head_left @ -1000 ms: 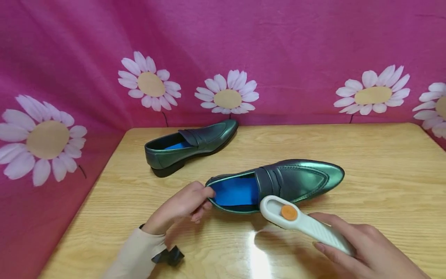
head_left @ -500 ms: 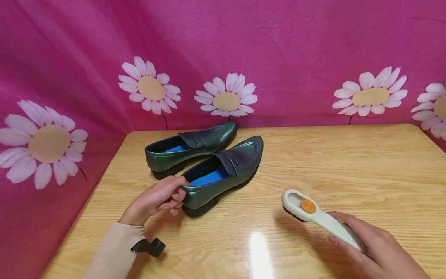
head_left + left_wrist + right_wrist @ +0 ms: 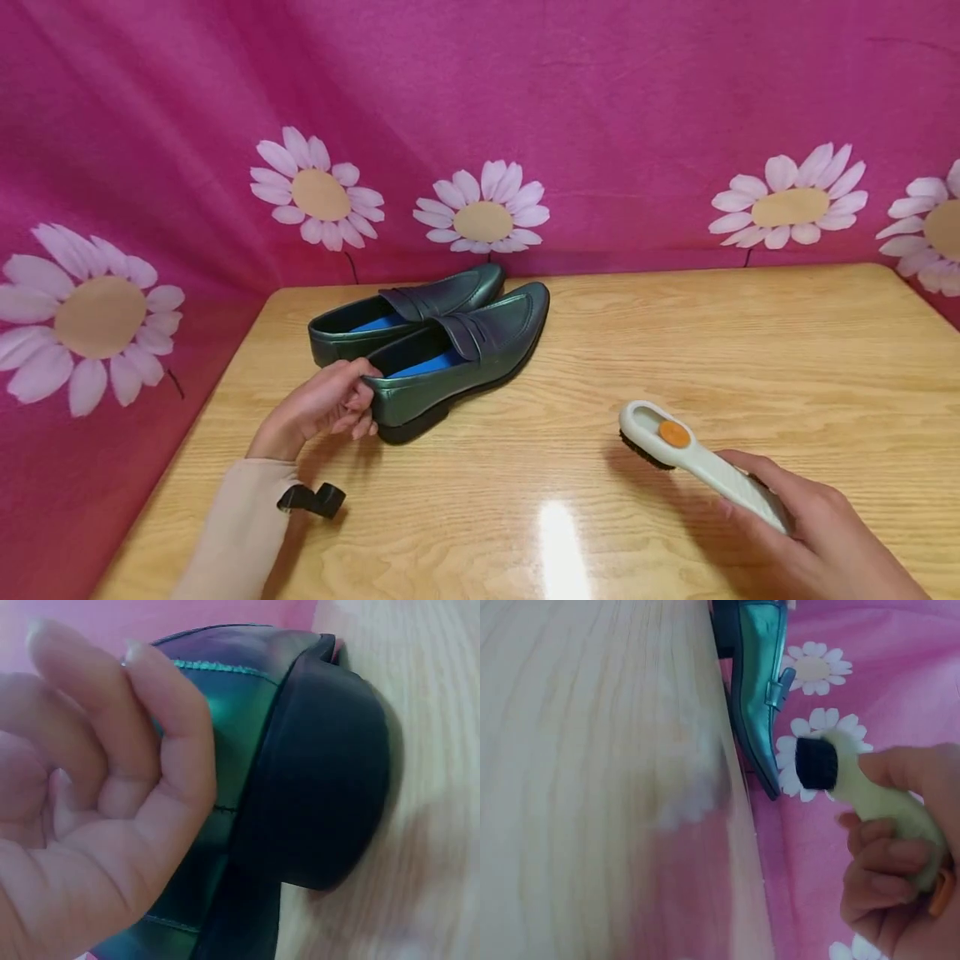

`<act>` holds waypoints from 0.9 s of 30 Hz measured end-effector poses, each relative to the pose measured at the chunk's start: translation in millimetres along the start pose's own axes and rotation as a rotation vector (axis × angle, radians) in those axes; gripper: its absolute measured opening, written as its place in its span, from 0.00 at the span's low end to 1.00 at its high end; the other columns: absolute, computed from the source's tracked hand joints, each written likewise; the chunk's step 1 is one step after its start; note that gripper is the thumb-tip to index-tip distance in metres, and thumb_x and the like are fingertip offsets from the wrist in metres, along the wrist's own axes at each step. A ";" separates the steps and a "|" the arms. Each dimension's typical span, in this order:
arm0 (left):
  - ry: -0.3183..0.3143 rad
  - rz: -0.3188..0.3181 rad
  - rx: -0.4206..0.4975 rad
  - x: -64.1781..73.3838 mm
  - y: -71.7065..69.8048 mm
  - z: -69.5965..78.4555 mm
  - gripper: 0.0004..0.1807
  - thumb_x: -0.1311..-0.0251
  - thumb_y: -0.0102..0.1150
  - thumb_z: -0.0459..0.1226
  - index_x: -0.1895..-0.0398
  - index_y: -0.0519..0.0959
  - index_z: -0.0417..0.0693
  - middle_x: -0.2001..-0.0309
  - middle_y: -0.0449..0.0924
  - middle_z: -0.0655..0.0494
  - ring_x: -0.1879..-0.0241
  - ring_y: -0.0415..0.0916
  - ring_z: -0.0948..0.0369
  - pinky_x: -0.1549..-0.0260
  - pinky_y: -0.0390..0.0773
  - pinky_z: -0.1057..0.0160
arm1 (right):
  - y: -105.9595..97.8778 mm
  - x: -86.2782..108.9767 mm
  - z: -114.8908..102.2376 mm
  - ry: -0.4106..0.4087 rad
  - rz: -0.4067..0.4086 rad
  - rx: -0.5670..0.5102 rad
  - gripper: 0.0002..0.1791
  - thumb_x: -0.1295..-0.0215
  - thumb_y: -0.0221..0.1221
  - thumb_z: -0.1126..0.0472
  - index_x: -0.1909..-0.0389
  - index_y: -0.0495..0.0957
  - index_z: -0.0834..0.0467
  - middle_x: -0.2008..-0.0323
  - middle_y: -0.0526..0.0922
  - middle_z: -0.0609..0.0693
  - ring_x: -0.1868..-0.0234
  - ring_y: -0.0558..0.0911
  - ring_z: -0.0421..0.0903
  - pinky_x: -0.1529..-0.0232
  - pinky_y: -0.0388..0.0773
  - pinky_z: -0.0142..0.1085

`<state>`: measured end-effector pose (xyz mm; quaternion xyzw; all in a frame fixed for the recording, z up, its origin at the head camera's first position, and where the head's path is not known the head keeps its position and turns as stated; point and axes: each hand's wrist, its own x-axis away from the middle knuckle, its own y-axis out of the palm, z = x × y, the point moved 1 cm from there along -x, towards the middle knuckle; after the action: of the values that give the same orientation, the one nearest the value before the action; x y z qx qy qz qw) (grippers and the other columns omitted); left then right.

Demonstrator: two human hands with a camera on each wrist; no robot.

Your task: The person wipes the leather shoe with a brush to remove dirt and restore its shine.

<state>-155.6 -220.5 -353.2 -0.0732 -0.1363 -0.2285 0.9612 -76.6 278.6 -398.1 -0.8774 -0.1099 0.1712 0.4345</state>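
Note:
Two dark green loafers with blue insoles stand side by side at the back left of the table in the head view. My left hand [image 3: 322, 408] pinches the heel rim of the nearer loafer [image 3: 487, 358]; its black heel [image 3: 322, 772] fills much of the left wrist view. Just behind it, partly covered, is the farther loafer [image 3: 442, 293]. At the lower right my right hand [image 3: 817, 517] grips the ridged handle of a pale shoe brush [image 3: 712, 471] with an orange button. The brush's dark bristles [image 3: 816, 763] point away from the palm, above the table and touching nothing.
The wooden table [image 3: 712, 342] ends at a pink cloth [image 3: 622, 108] printed with large white daisies, which hangs behind it and on the left. A black strap piece [image 3: 315, 500] sticks out from the left sleeve [image 3: 236, 525].
My left hand has carried the nearer loafer left and back, turning it until it stands beside the other one. The right hand with the shoe brush has shifted right, away from the loafer.

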 end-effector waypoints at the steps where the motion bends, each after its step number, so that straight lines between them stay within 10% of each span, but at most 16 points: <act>1: -0.005 0.014 -0.002 0.3 -0.1 -0.3 0.27 0.32 0.34 0.38 0.94 0.60 0.50 0.94 0.65 0.59 0.86 0.74 0.62 0.78 0.74 0.67 | 2.1 1.7 -7.3 0.053 0.045 0.003 0.22 0.40 0.66 0.61 0.44 0.75 0.54 0.67 0.77 0.44 0.72 0.68 0.33 0.72 0.61 0.26; 8: 0.021 0.099 -0.022 4.1 10.0 -4.7 0.33 0.27 0.38 0.47 0.95 0.62 0.47 0.94 0.65 0.56 0.88 0.71 0.60 0.70 0.79 0.59 | -1.2 -2.1 -8.7 0.319 -0.011 -0.113 0.19 0.30 0.57 0.53 0.45 0.75 0.60 0.71 0.73 0.47 0.76 0.65 0.37 0.78 0.59 0.33; 17: 0.053 0.432 -0.260 12.9 24.7 -3.6 0.37 0.28 0.40 0.56 0.91 0.70 0.39 0.87 0.75 0.48 0.78 0.80 0.50 0.58 0.75 0.60 | 2.5 -3.4 32.2 0.310 -0.212 -1.008 0.12 0.22 0.39 0.66 0.46 0.63 0.49 0.67 0.80 0.48 0.80 0.71 0.41 0.85 0.64 0.34; 20: 0.054 0.531 -0.354 13.9 29.0 -4.0 0.37 0.29 0.42 0.57 0.90 0.73 0.39 0.85 0.77 0.48 0.76 0.79 0.53 0.67 0.71 0.61 | 1.7 -1.8 38.6 0.324 -0.131 -0.867 0.16 0.23 0.41 0.66 0.45 0.59 0.41 0.66 0.80 0.49 0.79 0.71 0.39 0.83 0.66 0.32; 22: 0.038 0.566 -0.393 14.6 31.1 -4.6 0.37 0.29 0.42 0.57 0.90 0.74 0.40 0.85 0.78 0.48 0.76 0.77 0.54 0.73 0.67 0.61 | -0.3 -3.6 38.4 0.389 -0.072 -0.588 0.15 0.21 0.39 0.59 0.38 0.58 0.44 0.63 0.78 0.54 0.74 0.71 0.44 0.77 0.67 0.36; 27: 0.022 0.590 -0.431 15.8 32.2 -4.3 0.38 0.29 0.41 0.57 0.91 0.75 0.41 0.86 0.77 0.50 0.76 0.75 0.55 0.76 0.64 0.61 | -7.0 -8.5 35.3 0.462 -0.022 0.017 0.30 0.21 0.32 0.51 0.35 0.55 0.74 0.56 0.71 0.71 0.58 0.71 0.62 0.61 0.68 0.52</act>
<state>-126.3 -199.6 -355.2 -0.3080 -0.0476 0.0346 0.9496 -98.7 305.5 -410.6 -0.8883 -0.0155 -0.0382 0.4574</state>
